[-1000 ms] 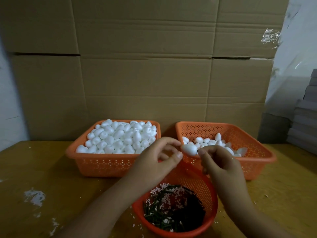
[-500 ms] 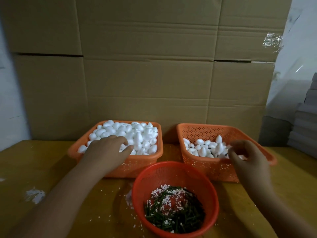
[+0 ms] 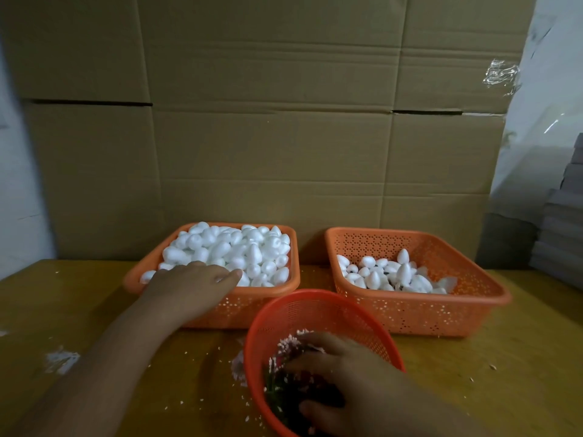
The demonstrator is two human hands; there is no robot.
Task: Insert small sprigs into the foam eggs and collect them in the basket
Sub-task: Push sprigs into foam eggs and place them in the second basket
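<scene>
The left orange basket [image 3: 285, 290] is heaped with plain white foam eggs [image 3: 239, 247]. My left hand [image 3: 192, 287] reaches over its front rim, and its outstretched fingers touch the nearest eggs. The right orange basket [image 3: 473, 298] holds a smaller pile of foam eggs [image 3: 397, 275]. In front stands a round red basket [image 3: 303, 307] with dark green sprigs [image 3: 277, 392] and white foam crumbs. My right hand [image 3: 344, 383] is down inside it, fingers and thumb spread over the sprigs, hiding most of them.
A wall of cardboard boxes [image 3: 284, 137] stands right behind the baskets. Grey stacked sheets [image 3: 564, 234] sit at the far right. White foam crumbs [image 3: 61, 359] are scattered on the yellow wooden table [image 3: 63, 310].
My right hand let go of an egg into the right basket and came down into the round basket of sprigs. My left hand moved to the left basket and stays on its eggs.
</scene>
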